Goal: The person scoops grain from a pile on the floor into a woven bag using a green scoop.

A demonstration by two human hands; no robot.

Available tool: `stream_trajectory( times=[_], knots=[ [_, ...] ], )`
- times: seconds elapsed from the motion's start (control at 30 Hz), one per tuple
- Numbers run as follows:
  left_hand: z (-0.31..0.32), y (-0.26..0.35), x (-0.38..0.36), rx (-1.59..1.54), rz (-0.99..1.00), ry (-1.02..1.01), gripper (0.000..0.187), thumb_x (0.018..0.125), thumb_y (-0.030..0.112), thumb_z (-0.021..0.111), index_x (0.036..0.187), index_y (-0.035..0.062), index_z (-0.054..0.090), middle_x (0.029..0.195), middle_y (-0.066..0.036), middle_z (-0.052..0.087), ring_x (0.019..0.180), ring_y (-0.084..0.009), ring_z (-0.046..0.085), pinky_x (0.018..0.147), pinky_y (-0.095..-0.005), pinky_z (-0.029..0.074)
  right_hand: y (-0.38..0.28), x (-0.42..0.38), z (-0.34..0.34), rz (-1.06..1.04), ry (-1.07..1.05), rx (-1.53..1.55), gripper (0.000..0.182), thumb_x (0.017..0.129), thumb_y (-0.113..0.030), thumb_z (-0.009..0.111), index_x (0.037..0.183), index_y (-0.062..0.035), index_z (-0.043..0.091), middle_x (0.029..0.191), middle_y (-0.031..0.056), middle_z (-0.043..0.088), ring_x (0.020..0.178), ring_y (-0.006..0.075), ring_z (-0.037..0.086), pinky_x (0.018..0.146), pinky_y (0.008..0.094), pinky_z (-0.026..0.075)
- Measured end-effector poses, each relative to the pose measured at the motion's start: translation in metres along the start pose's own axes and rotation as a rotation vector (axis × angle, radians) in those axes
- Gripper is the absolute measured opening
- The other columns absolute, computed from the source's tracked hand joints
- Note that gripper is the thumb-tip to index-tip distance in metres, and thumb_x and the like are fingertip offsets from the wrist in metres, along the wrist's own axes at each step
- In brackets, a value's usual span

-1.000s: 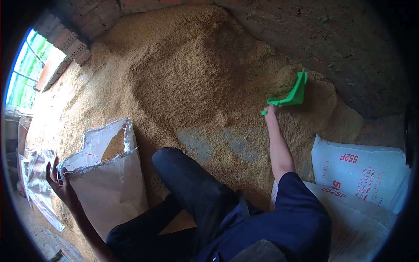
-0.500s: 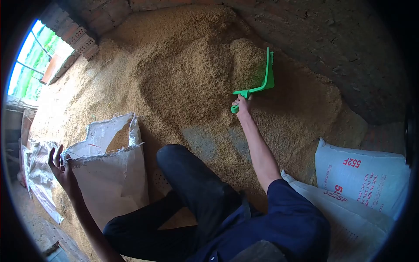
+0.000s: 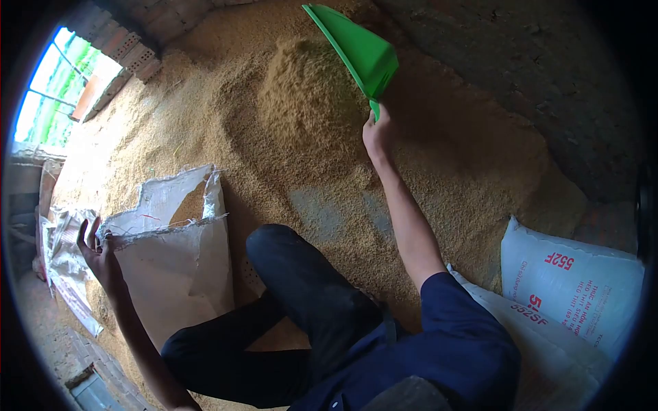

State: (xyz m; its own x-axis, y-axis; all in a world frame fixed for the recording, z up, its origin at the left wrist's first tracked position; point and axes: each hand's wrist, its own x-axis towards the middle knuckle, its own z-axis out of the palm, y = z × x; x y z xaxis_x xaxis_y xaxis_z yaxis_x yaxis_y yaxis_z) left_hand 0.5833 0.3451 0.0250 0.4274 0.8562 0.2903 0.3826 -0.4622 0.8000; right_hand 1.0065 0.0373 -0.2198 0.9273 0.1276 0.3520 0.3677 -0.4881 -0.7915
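My right hand (image 3: pixel 379 130) is closed round the handle of a green scoop (image 3: pixel 363 58), which is tipped on its side over the heap of grain (image 3: pixel 240 116). Loose grain (image 3: pixel 301 89) tumbles to the left of the scoop, blurred by motion. At the left, my left hand (image 3: pixel 99 253) is at the corner of an open-mouthed white sack (image 3: pixel 175 270), with some fingers spread upward and others at the rim. Some grain shows inside the sack's mouth.
Two printed white sacks, one upright (image 3: pixel 569 281) and one lying lower (image 3: pixel 528 329), are at the right. A crumpled sack (image 3: pixel 68 253) lies far left. Brick walls (image 3: pixel 507 68) surround the heap, with a window (image 3: pixel 62 82) at the upper left. My bent legs (image 3: pixel 301 274) are below the heap.
The scoop has moved up and left and turned over, and grain now spills from it. My left hand has stayed at the sack's corner.
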Motion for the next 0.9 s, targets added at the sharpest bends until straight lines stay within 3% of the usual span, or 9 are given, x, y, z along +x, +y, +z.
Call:
stream_trajectory(
  times=[0.17, 0.23, 0.3, 0.53, 0.63, 0.7, 0.77, 0.8, 0.9],
  knots=[
    [0.01, 0.018, -0.006, 0.033, -0.014, 0.055, 0.051, 0.081, -0.004, 0.051, 0.127, 0.0053, 0.031, 0.12, -0.012, 0.051, 0.085, -0.011, 0.051, 0.075, -0.0221, 0.042, 0.015, 0.023, -0.022, -0.219, 0.077, -0.171, 0.025, 0.081, -0.005, 0.053, 0.106, -0.0043, 0.057, 0.075, 0.0148, 0.063, 0.072, 0.03, 0.063, 0.058, 0.0387, 0.05],
    [0.005, 0.012, -0.005, -0.035, 0.006, 0.027, 0.051, 0.081, -0.003, 0.051, 0.127, 0.0055, 0.031, 0.119, -0.011, 0.051, 0.082, -0.0104, 0.051, 0.072, -0.0211, 0.043, -0.013, 0.014, -0.059, 0.311, -0.222, 0.234, 0.019, 0.085, -0.012, 0.054, 0.104, -0.0063, 0.054, 0.063, 0.0065, 0.055, 0.058, 0.0186, 0.06, 0.049, 0.0342, 0.048],
    [-0.001, 0.006, -0.003, -0.057, -0.008, 0.017, 0.05, 0.081, -0.002, 0.052, 0.127, 0.0054, 0.032, 0.119, -0.012, 0.051, 0.084, -0.0105, 0.051, 0.073, -0.0211, 0.043, 0.004, -0.003, -0.079, 0.504, -0.311, 0.646, 0.018, 0.088, -0.018, 0.053, 0.102, -0.0083, 0.048, 0.061, 0.0011, 0.044, 0.051, 0.0092, 0.05, 0.042, 0.0288, 0.046],
    [0.003, 0.009, -0.004, 0.018, -0.007, 0.025, 0.042, 0.084, 0.005, 0.054, 0.123, 0.0037, 0.037, 0.115, -0.012, 0.054, 0.101, -0.0159, 0.051, 0.082, -0.0251, 0.042, 0.032, -0.128, -0.232, 1.303, -0.614, 0.539, 0.017, 0.091, -0.024, 0.047, 0.102, -0.014, 0.038, 0.064, 0.0041, 0.046, 0.048, 0.0152, 0.048, 0.043, 0.0321, 0.044],
    [0.001, 0.007, -0.004, 0.091, -0.043, 0.013, 0.039, 0.084, 0.007, 0.055, 0.12, 0.0024, 0.041, 0.11, -0.011, 0.056, 0.099, -0.0161, 0.052, 0.082, -0.0241, 0.041, 0.046, -0.177, -0.28, 1.741, -0.681, 0.497, 0.022, 0.09, -0.032, 0.048, 0.1, -0.0151, 0.039, 0.064, 0.0081, 0.045, 0.048, 0.0154, 0.045, 0.043, 0.0294, 0.042],
    [0.006, 0.017, -0.006, 0.18, 0.052, 0.076, 0.029, 0.084, 0.01, 0.056, 0.112, 0.0038, 0.051, 0.105, -0.01, 0.058, 0.085, -0.0121, 0.055, 0.073, -0.0232, 0.043, 0.056, -0.195, -0.283, 2.136, -0.662, 0.638, 0.028, 0.088, -0.038, 0.049, 0.095, -0.0125, 0.04, 0.067, 0.0074, 0.044, 0.053, 0.0133, 0.045, 0.043, 0.0255, 0.042],
    [0.004, 0.03, -0.005, 0.701, -0.16, 0.089, 0.02, 0.084, 0.014, 0.057, 0.103, 0.0067, 0.058, 0.102, -0.012, 0.059, 0.068, -0.0078, 0.052, 0.062, -0.0239, 0.042, 0.057, -0.198, -0.262, 2.265, -0.684, 0.763, 0.03, 0.089, -0.038, 0.049, 0.095, -0.01, 0.039, 0.07, 0.0075, 0.043, 0.055, 0.0125, 0.045, 0.043, 0.0223, 0.042],
    [0.004, 0.028, -0.005, 0.74, -0.137, 0.136, 0.015, 0.083, 0.019, 0.058, 0.092, 0.0076, 0.061, 0.094, -0.009, 0.06, 0.056, -0.0091, 0.047, 0.055, -0.0264, 0.041, 0.055, -0.195, -0.247, 2.261, -0.693, 0.757, 0.03, 0.089, -0.038, 0.049, 0.095, -0.01, 0.039, 0.07, 0.0075, 0.043, 0.055, 0.0125, 0.045, 0.043, 0.0223, 0.042],
    [0.012, 0.035, -0.004, 0.856, 0.075, 0.218, 0.017, 0.083, 0.022, 0.059, 0.088, 0.0063, 0.059, 0.087, -0.006, 0.058, 0.055, -0.0139, 0.049, 0.056, -0.0283, 0.042, 0.037, -0.156, -0.171, 2.0, -0.741, 0.945, 0.03, 0.087, -0.031, 0.053, 0.099, -0.0074, 0.038, 0.074, 0.0091, 0.042, 0.057, 0.0133, 0.045, 0.041, 0.0199, 0.044]
  ],
)
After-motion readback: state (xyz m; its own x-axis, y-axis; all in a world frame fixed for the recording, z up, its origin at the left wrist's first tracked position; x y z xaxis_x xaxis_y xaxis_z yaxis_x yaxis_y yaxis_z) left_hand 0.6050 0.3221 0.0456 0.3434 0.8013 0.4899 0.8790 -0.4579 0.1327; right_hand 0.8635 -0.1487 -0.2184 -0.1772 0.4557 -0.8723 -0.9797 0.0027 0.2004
